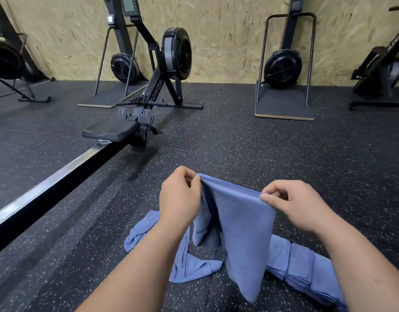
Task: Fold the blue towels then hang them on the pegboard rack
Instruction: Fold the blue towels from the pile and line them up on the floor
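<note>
A blue towel (241,224) hangs in the air between my hands, above the speckled rubber floor. My left hand (179,195) pinches its upper left corner. My right hand (291,203) pinches its upper right corner. The cloth sags and droops to a ragged lower point. Beneath it on the floor lies a crumpled blue towel (144,230) at the left. A stack of folded blue towels (302,264) lies at the right, partly hidden by my right forearm. No pegboard rack is in view.
A rowing machine (135,122) with its long rail (47,190) runs across the floor at the left. More black fan machines (283,68) stand along the wooden board wall at the back.
</note>
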